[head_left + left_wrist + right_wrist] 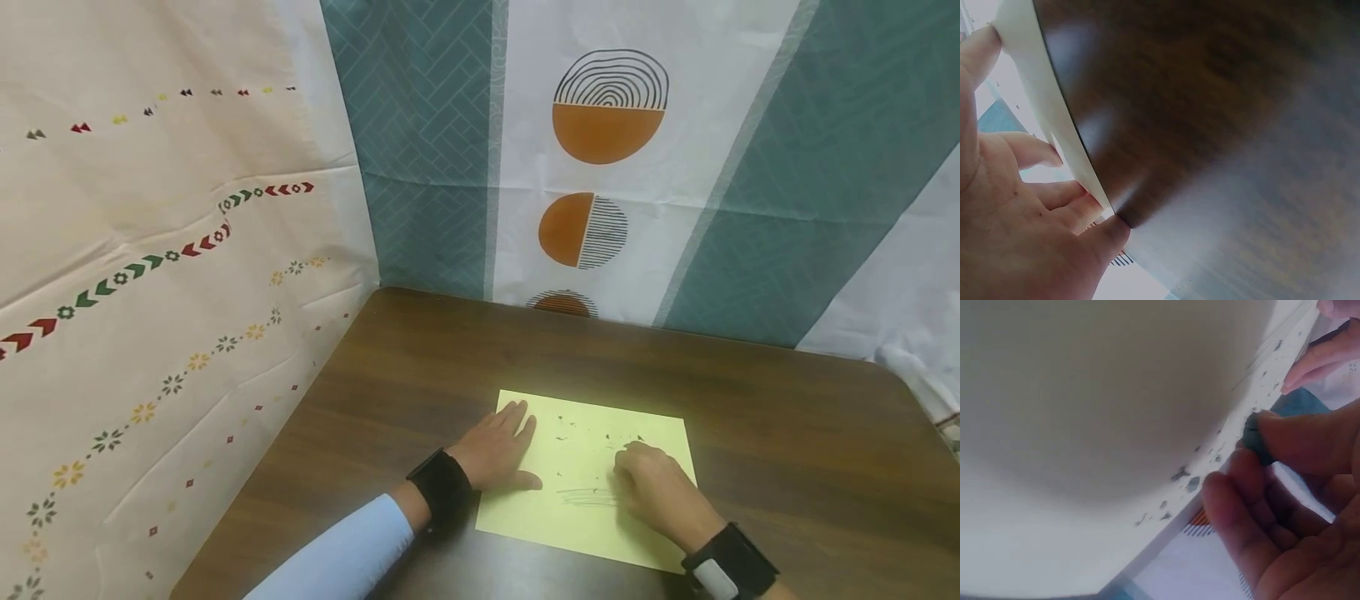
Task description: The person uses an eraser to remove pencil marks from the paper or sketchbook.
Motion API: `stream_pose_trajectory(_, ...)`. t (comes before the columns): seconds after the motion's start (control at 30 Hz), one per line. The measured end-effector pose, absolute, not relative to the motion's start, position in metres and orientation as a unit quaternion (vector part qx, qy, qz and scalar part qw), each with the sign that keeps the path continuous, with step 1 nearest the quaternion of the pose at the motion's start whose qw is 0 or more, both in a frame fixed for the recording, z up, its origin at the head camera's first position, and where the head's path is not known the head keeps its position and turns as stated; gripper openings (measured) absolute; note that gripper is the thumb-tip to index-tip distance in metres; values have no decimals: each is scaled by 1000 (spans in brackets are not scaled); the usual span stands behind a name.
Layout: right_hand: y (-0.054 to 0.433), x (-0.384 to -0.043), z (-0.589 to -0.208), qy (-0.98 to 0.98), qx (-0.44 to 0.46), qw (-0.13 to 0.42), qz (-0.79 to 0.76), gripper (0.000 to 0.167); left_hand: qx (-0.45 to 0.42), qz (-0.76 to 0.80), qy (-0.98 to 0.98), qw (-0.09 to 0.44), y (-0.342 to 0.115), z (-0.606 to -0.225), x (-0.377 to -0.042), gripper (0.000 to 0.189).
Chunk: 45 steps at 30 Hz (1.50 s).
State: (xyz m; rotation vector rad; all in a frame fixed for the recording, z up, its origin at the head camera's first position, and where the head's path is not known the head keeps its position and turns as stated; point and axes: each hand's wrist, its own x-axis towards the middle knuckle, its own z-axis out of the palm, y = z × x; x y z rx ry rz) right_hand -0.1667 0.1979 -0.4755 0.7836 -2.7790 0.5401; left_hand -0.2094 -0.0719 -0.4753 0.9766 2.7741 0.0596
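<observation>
— While the left hand [491, 450] lies, fingers spread, on the left side of the yellow sheet [562, 527] on the tabletop [420, 358], what's beyond?
— Faint strokes [588, 497], dark specks [1193, 484], then the right hand [658, 490], pinching a small green lump [1256, 439] over the sheet's right half

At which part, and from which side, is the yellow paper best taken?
Probably pinch the yellow paper at its far right corner, from the right: the thin sheet lies flat, that corner is uncovered, and the left hand rests at the left edge.
</observation>
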Motion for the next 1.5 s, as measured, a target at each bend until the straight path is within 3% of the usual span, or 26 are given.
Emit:
stream_pose_trajectory(0.33, 173, -169, -467, -906, 325, 132, 236, 46, 328, 16, 939, 101, -70, -476, -210, 89)
stream_pose_trajectory(0.77, 139, -166, -469, -893, 365, 50, 258, 30, 332, 11, 938, 95, -67, -478, -210, 89)
stream_pose_trajectory(1.27, 119, -161, -475, -932, 330, 39, 145, 23, 332, 7, 939, 86, -69, -477, -209, 89)
stream_pose_trajectory(1.5, 139, -161, -480, -957, 270, 23, 109, 26, 318, 15, 943, 98, -70, -477, -208, 89)
